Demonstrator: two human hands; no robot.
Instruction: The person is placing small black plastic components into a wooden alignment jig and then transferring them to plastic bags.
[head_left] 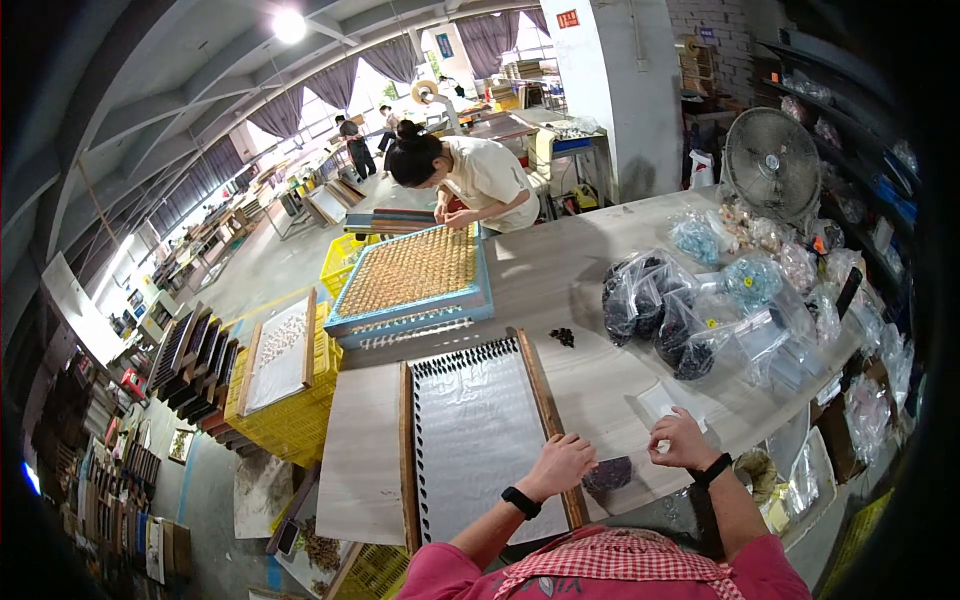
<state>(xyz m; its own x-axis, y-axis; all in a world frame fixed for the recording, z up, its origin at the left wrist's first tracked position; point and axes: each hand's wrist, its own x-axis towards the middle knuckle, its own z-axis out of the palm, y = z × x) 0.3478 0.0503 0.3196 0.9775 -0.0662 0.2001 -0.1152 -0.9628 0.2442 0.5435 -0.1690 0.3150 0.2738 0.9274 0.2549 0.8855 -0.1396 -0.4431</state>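
Note:
My left hand (563,466) is over the right wooden rail (541,385) of a tray, its fingers curled together; whatever they grip is too small to make out. Thumb and fingertips of my right hand (682,441) meet in a pinch, and its contents cannot be made out. Beyond it lies a small whitish translucent sheet (668,402). A dark flat patch (608,473) sits between my hands. On the tray's white sheet (480,430), small black pieces (467,358) line the far edge and run down the left side. A little black pile (562,338) rests right of the tray.
Clear bags of black pieces (650,305) and bags of pale and blue pieces (752,280) crowd the table's right side, near a fan (772,165). Across the table, a person (470,180) bends over a blue-edged board (410,275) of golden pieces. Yellow crates (290,410) stand left.

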